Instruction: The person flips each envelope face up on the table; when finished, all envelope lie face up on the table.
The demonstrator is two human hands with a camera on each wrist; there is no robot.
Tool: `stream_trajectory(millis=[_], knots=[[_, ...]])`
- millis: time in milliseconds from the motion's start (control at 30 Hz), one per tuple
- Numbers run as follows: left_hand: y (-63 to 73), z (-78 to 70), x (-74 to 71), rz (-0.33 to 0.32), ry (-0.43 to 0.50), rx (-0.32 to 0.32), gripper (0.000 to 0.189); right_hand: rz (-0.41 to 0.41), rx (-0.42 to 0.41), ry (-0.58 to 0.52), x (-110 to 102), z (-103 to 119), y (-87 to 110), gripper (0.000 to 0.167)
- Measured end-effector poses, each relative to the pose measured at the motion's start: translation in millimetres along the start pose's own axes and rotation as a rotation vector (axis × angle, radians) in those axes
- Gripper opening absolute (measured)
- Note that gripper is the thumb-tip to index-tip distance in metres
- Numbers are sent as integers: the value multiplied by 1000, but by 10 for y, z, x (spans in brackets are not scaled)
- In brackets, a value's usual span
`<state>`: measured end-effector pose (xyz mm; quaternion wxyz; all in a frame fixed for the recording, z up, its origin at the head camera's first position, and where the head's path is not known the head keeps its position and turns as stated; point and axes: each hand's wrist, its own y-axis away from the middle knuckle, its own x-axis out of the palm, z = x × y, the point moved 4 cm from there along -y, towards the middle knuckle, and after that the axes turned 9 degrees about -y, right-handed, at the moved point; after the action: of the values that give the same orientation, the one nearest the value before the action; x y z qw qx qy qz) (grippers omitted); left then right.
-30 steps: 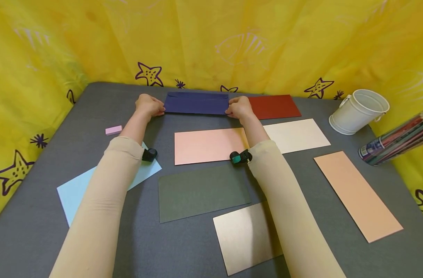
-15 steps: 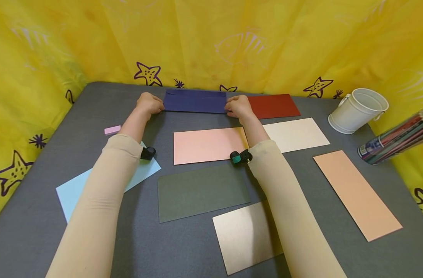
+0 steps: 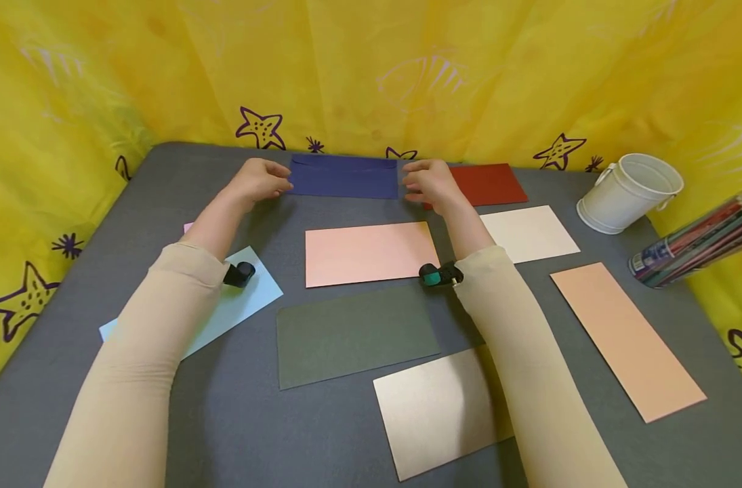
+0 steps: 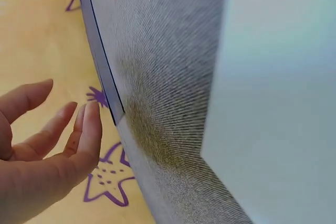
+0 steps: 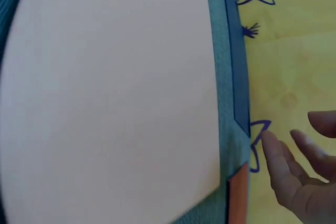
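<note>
A dark blue envelope (image 3: 344, 177) lies flat along the back edge of the grey table. At its left end is my left hand (image 3: 261, 181), fingers loosely bent and holding nothing. My right hand (image 3: 428, 181) is beyond the envelope's right end, partly over a red envelope (image 3: 491, 184), and it too grips nothing. In the left wrist view the fingers and thumb of the left hand (image 4: 58, 140) are spread apart. The right wrist view has the right hand (image 5: 302, 171) with its fingers extended. Just in front lies a pink envelope (image 3: 371, 255).
Around the table lie a dark green envelope (image 3: 355, 339), a beige one (image 3: 438, 413), a cream one (image 3: 532, 234), an orange one (image 3: 627, 339) and a light blue one (image 3: 242, 305). A white pot (image 3: 629, 193) and a tube of pencils (image 3: 694, 237) stand at the right. A yellow curtain (image 3: 346, 68) hangs behind.
Both hands have let go of the dark blue envelope's ends and lifted slightly, the right one moving right and the left forearm shifting left. The envelope slid a little toward the back edge.
</note>
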<state>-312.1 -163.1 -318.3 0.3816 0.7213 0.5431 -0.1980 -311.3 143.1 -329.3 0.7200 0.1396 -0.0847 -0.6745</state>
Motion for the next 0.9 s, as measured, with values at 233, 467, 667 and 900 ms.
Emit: stream_trajectory(millis=[233,467,667,900], knots=[[246,-73,183,141,33,77,55,31,52,185,-183,-13,176,44],[510,-39,372,248,73,73,64,156,85,326,-378,-186,446,42],[708,4,442,293,132,39,68,249,75,372,-486,-312,671,43],[871,23,489,347,250,46,71,308,77,393,-520,-400,837,49]])
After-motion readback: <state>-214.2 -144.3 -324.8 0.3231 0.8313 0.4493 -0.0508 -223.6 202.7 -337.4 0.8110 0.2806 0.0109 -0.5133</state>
